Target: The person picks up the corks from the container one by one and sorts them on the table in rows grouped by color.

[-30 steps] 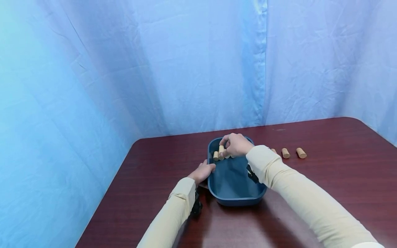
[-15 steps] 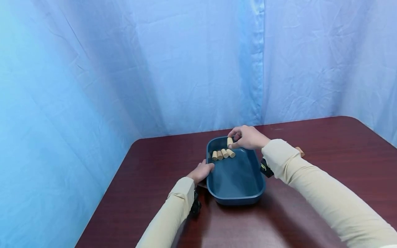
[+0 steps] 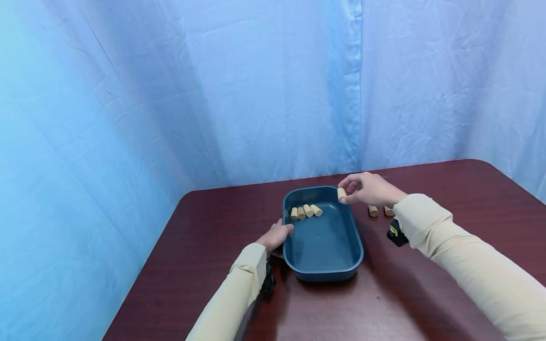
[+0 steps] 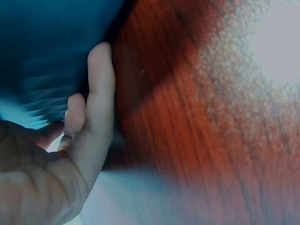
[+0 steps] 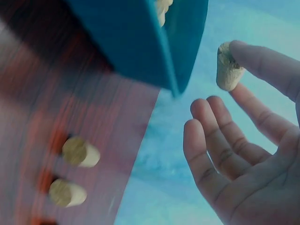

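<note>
In the head view, my right hand (image 3: pixel 371 188) pinches a light tan cork (image 3: pixel 341 194) between thumb and index finger. It hovers by the far right corner of a dark blue plastic bin (image 3: pixel 358 237). The right wrist view shows the same cork (image 5: pixel 228 68) at the fingertips, the other fingers loosely bent. My left hand (image 3: pixel 276 236) grips the bin's left side, thumb over the rim. Its fingers (image 4: pixel 101 70) lie along the outer wall in the left wrist view. Inside the bin, several corks (image 3: pixel 308 210) lie in a row near the far left corner.
Two corks lie on the dark red wooden table (image 3: pixel 222 227) right of the bin: a nearer cork (image 3: pixel 373 211) and another cork (image 3: pixel 388 211) partly behind the right sleeve. A light blue curtain (image 3: pixel 273 94) hangs beyond the table's far edge.
My right hand has moved up from the row of corks and rightward to the bin's right rim, the pinched cork with it. The left hand and bin have stayed in place.
</note>
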The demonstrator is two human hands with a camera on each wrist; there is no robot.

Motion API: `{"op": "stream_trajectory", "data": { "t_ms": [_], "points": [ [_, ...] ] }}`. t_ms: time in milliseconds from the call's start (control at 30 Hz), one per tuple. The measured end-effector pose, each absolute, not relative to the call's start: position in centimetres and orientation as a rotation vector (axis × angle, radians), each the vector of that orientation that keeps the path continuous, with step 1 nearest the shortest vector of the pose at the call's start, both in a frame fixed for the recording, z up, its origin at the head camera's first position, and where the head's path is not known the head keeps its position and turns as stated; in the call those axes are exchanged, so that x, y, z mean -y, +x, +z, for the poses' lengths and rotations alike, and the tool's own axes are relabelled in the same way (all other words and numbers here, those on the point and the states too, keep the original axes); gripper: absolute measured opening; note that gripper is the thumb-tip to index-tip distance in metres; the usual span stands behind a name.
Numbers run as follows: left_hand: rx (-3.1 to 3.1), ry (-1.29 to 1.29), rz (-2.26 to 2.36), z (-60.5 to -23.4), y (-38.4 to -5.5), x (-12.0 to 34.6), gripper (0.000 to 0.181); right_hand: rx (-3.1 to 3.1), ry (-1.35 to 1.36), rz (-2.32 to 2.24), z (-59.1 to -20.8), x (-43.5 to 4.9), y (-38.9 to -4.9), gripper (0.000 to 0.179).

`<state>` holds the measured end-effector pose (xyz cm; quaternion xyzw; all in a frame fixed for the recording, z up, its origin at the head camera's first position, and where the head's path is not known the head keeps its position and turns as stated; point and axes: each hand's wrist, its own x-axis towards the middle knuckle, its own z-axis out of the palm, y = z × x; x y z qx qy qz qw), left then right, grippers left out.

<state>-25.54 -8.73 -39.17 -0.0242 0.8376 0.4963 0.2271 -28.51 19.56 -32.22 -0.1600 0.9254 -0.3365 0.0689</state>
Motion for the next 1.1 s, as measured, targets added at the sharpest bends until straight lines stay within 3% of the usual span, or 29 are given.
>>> {"op": "stream_trajectory", "data": {
  "t_ms": [533, 1100],
  "points": [
    [-2.319, -0.074, 1.345, -39.2, -25.9, 8.8, 0.084, -2.736, -0.492, -1.057, -35.9, -25.2, -27.7, 0.052],
    [-2.319, -0.074, 1.362, -39.4, -25.8, 8.9, 0.081, -2.719, -0.430, -1.041, -39.2, -27.5, -26.5, 0.045]
  ]
}}
